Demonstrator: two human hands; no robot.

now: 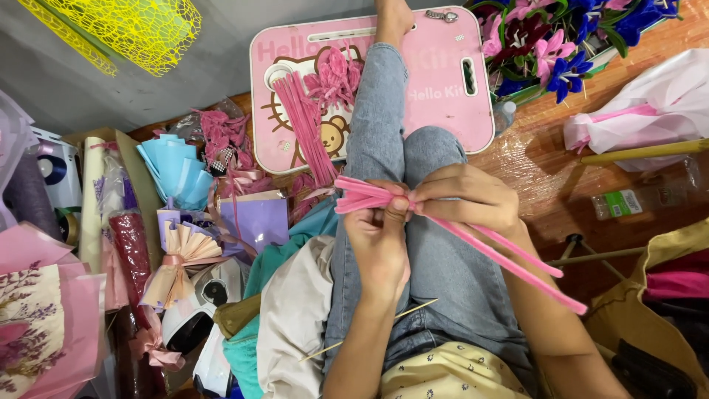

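Lap desk, 2 hands, pink stems

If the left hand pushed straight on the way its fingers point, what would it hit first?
Probably the pink pipe cleaners it already grips; past them, the knee and then the pink lap table, though depth is unclear.

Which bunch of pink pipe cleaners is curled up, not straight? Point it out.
The curled bunch at the top of the pink tray. The straight bunch lies beside it, and the hands hold another straight bundle.
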